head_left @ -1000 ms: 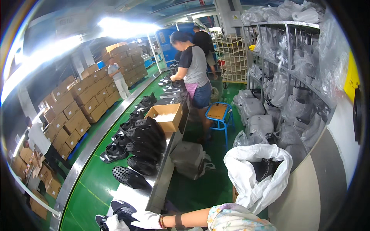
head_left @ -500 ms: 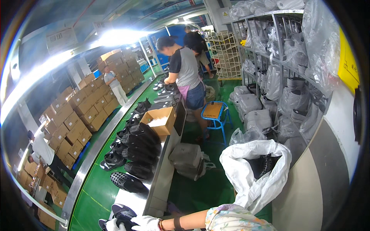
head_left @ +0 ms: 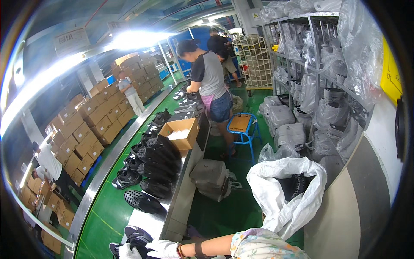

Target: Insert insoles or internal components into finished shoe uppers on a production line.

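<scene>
Gloved hands on a dark shoe at the near end of a crowded desk

The long steel desk [head_left: 172, 216] runs from six o'clock up toward twelve, with black shoes [head_left: 157, 166] crowded along it and an open cardboard box [head_left: 183, 133] beyond. A white sack [head_left: 286, 203] of more shoes gapes at four o'clock. Down at six, the right hand [head_left: 164, 249] – white-gloved, its grip curled over a dark shoe [head_left: 137, 236] – meets the left hand [head_left: 126, 251], whose grip is cut off by the frame, so I cannot tell whether it is closed. The risk, as I judge it – the shoe sits by the desk's near edge and could slide off, or an elbow could nudge the crowded shoes.
</scene>
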`<state>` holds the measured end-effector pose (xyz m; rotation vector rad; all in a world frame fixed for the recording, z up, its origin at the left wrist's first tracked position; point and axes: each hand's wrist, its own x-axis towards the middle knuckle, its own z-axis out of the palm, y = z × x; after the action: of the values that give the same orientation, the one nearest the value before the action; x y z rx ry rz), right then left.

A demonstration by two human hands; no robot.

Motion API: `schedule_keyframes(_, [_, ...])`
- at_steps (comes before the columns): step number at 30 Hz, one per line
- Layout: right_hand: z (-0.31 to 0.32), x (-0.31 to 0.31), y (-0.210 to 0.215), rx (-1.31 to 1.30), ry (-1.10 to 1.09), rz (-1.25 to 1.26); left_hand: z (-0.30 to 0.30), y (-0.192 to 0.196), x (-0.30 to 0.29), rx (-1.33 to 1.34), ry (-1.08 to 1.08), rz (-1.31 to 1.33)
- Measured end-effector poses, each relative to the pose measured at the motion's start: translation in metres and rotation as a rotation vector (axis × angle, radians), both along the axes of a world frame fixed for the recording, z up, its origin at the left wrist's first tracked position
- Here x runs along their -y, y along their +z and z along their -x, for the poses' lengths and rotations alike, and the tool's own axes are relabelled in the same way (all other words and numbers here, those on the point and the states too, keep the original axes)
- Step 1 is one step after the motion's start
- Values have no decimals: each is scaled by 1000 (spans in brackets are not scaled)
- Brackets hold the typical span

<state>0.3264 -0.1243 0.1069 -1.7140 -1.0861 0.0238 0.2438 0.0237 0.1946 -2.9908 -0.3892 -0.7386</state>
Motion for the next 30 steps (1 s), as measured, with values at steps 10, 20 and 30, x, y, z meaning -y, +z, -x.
schedule_keyframes(10, [1,-1,-2,-38,0,16,-1,-8,-7,44,-16,-58])
schedule_keyframes(20, [1,-2,-1,-35,-4,26,-1,-7,-6,60,-32,-13])
schedule_keyframes(30, [2,-3,0,-24,-21,-8,-1,-7,-10,29,-23,-12])
